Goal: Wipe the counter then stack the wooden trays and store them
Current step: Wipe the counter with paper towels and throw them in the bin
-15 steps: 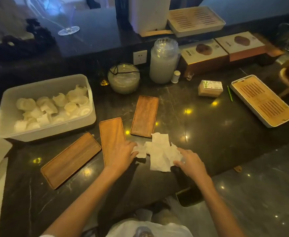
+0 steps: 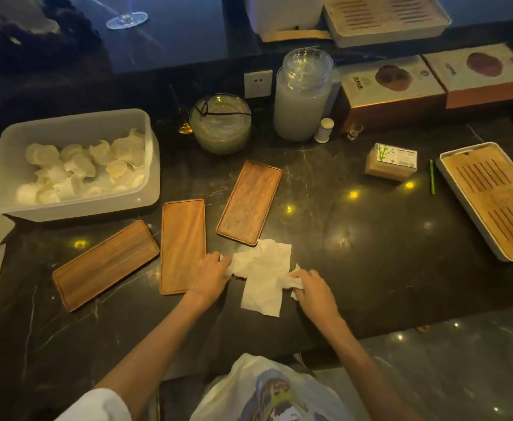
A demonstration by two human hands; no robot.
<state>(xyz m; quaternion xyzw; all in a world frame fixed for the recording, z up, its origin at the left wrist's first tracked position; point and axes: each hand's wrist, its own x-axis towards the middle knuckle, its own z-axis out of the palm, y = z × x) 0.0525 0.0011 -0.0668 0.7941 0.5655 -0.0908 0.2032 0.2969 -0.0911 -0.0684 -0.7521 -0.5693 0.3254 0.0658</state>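
My left hand (image 2: 211,276) and right hand (image 2: 309,288) have each closed on an end of the tissue (image 2: 262,276) — flat moments ago, now bunching on the counter (image 2: 355,253). Wiping is starting; 3 trays (image 2: 182,244) lie unstacked left of the tissue.

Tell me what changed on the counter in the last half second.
The right hand has closed on the paper towel's right edge, bunching it; before, it lay flat there. The left hand still grips the left edge. The three wooden trays and the white tub stayed put.
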